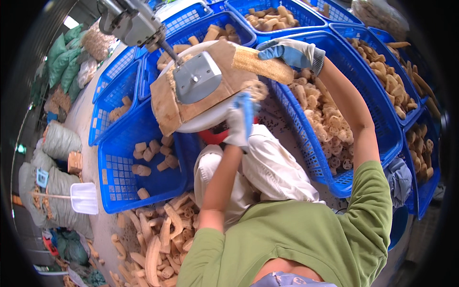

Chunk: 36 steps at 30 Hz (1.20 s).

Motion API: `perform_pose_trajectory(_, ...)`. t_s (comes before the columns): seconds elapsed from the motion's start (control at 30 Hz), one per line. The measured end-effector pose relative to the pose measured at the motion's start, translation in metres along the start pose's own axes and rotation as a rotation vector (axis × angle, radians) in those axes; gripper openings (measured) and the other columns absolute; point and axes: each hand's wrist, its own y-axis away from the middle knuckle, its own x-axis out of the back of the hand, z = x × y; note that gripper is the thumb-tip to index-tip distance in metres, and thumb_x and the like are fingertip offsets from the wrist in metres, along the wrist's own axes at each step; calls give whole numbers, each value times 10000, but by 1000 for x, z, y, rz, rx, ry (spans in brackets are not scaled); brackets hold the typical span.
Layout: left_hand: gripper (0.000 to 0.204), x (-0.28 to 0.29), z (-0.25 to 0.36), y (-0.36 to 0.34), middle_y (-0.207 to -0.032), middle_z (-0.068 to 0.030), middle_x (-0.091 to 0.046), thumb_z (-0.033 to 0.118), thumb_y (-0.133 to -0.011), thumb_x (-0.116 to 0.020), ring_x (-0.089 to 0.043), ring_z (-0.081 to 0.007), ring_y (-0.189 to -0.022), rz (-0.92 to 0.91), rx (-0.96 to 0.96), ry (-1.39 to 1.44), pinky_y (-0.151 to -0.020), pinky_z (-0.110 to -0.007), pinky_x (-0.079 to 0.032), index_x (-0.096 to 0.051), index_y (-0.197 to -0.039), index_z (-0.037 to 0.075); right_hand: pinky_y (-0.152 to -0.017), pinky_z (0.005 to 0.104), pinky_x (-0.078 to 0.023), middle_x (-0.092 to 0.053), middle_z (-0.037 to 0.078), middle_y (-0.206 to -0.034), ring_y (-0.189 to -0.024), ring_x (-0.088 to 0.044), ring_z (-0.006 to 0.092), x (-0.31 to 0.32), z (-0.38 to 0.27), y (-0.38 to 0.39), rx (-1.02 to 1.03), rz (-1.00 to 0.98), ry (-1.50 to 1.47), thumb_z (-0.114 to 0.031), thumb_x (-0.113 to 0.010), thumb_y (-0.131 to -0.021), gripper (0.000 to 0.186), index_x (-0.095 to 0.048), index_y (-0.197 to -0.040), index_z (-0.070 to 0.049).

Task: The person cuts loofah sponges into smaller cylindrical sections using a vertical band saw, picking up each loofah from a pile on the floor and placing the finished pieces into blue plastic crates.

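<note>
My right hand (290, 53), in a white and blue glove, is closed around a long tan loofah piece (264, 66). That piece slants over the right edge of the cardboard-covered stand. My left hand (240, 119), gloved alike and smeared by motion, is just below it, in front of the stand. At its fingertips it grips a shorter loofah piece (255, 90), whose round cut end with holes shows. Left of both hands, a grey metal plate (197, 77) lies on brown cardboard (229, 62) atop the round white stand (208, 121). A machine arm (131, 21) reaches down over this plate.
Close by on the right is a blue basket (306, 158) of loofah pieces. Another blue basket (114, 191) at the left holds several short pieces. More filled baskets line the far side. Whole loofahs (158, 248) lie heaped on the floor at the lower left, below a white scoop (84, 198).
</note>
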Motion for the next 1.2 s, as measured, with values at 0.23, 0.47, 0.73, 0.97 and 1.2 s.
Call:
perform_pose_trajectory(0.23, 512, -93, -47, 30, -1021, -89, -702, 531, -980, -582, -703, -223, -883, -692, 525, 298, -720, -336, -564, -485, -1256, 110, -882, 301, -530, -739, 77, -1066, -922, -680, 188, 37, -14, 73, -40, 22, 606, -378, -858, -761, 594, -688, -1222, -43)
perform_pose_trajectory(0.47, 645, -51, 33, 19, -1175, -92, -644, 650, -969, -484, -707, -212, -877, -290, 147, 117, -653, -285, -557, -510, -1370, 145, -1226, 519, -176, -636, 24, -1295, -1377, -441, 246, -32, 18, 98, 82, 137, 1306, -386, -882, -681, 637, -677, -1275, -282)
perform_pose_trajectory(0.73, 571, 18, 45, 21, -1307, -70, -558, 5, -904, -688, -565, -169, -1180, -231, -306, -48, -1031, -300, -472, -461, -1426, 40, -1071, 451, -439, -510, 99, -1427, -1273, -526, 309, -54, 97, 81, 263, 797, 755, -231, -941, -607, 1065, -391, -1518, -280)
perform_pose_trajectory(0.97, 691, 61, 44, 27, -1425, -92, -471, -113, -853, -671, -508, -190, -1275, -228, -464, -179, -1072, -317, -454, -402, -1466, 61, -1076, 341, -460, -492, 116, -1478, -1311, -503, 206, -99, 93, 73, 328, 318, -389, -147, -859, -777, 902, -375, -1535, -76)
perform_pose_trajectory(1.2, 721, 73, 45, 40, -1434, -75, -468, -120, -858, -633, -524, -177, -1248, -181, -375, -202, -1077, -311, -447, -380, -1505, 73, -1057, 297, -458, -551, 70, -1412, -1252, -539, 158, -129, 75, 79, 279, 391, -533, -151, -849, -797, 788, -459, -1469, -22)
